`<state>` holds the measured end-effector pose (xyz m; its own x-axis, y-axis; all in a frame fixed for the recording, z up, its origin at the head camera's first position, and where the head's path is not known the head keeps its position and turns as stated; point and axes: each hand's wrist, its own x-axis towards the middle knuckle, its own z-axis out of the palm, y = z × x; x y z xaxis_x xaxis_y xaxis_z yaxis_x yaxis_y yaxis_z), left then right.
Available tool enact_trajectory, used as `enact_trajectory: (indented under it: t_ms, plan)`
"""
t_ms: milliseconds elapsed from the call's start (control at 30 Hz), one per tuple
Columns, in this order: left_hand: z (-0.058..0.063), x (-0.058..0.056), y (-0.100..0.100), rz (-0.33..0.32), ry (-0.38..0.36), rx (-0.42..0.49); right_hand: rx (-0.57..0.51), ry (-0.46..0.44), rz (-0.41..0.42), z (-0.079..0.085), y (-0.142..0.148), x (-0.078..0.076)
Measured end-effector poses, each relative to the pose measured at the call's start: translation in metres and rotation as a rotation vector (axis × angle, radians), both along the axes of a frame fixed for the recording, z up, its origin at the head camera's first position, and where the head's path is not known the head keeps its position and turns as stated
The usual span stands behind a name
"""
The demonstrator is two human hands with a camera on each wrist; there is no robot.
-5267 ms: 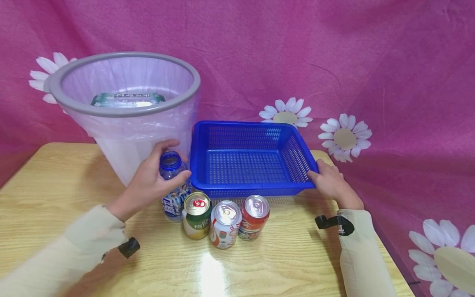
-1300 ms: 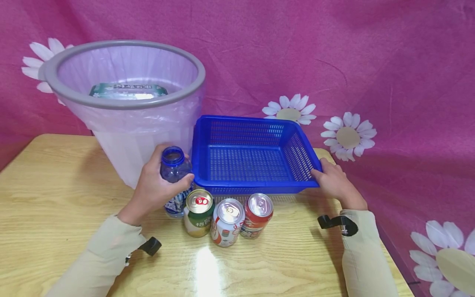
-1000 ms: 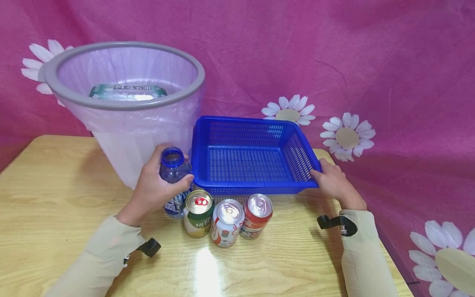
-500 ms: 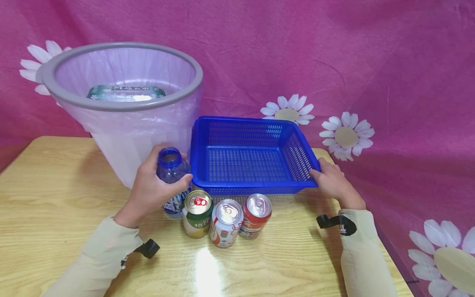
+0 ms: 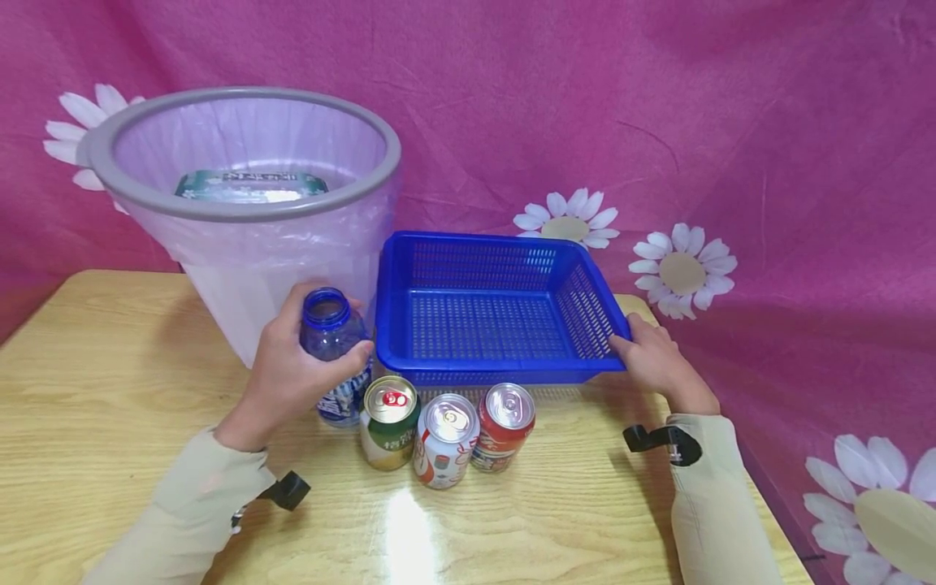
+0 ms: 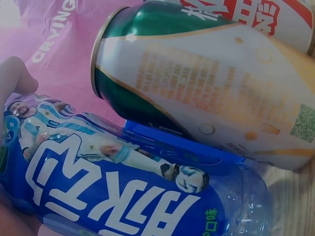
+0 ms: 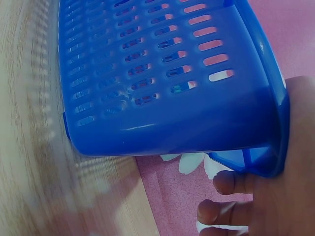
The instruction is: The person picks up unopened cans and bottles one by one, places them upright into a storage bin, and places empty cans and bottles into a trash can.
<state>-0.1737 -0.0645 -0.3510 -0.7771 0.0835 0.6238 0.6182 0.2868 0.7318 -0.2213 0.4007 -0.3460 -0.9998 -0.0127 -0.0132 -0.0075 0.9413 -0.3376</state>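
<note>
My left hand (image 5: 281,366) grips a blue drink bottle (image 5: 332,345) without a cap, its mouth facing up, thumb on the near side. In the left wrist view the bottle's label (image 6: 113,182) carries white characters and a footballer. My right hand (image 5: 656,361) holds the right rim of a blue plastic basket (image 5: 497,365), thumb over the rim and fingers outside. No contents show in the basket. Right beside the bottle stands a green and white can (image 5: 390,439), then a white and red can (image 5: 444,455) and a red can (image 5: 503,431).
A trash bin (image 5: 249,213) with a grey rim and a purple liner stands at the back left. A green can (image 5: 249,188) lies inside it. The wooden table (image 5: 541,520) ends at a pink flowered cloth (image 5: 468,122) behind and at the right.
My left hand and the bottle's mouth have shifted a little to the left since half a second ago. My right hand, the basket and the cans have stayed in place.
</note>
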Motion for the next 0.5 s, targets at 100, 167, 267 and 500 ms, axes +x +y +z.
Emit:
enact_trajectory:
  t_ms: [100, 167, 267, 500]
  plan:
    - [0.0005, 0.0003, -0.0007, 0.006, 0.004, -0.004, 0.002, 0.001, -0.001, 0.0003, -0.0004, 0.0001]
    - [0.0005, 0.0005, -0.0015, 0.005, 0.003, -0.005, 0.003, 0.0, -0.001, 0.0004, -0.0005, -0.0002]
    - [0.0016, 0.0009, -0.0024, 0.003, 0.009, -0.003, 0.001, -0.006, -0.002, 0.0006, -0.0008, -0.0003]
    - [0.005, 0.0025, -0.0048, 0.005, 0.026, 0.0, 0.009, -0.001, -0.006, 0.0003, -0.0013, -0.0003]
